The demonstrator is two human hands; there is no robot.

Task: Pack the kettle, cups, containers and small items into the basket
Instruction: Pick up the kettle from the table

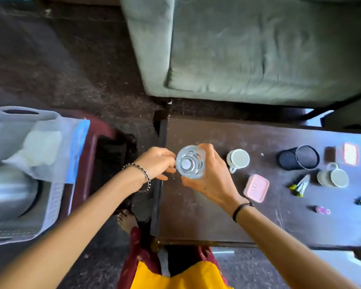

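Glass-packing step: clear glass [190,162] is held above the surface's [206,222] left edge, right hand [208,176] wrapped round it, left hand [156,161] pinching its left side. Kettle [8,190] sits in the basket [52,207], well apart at left. Next, likely: carry the glass left and set it upright beside the kettle.
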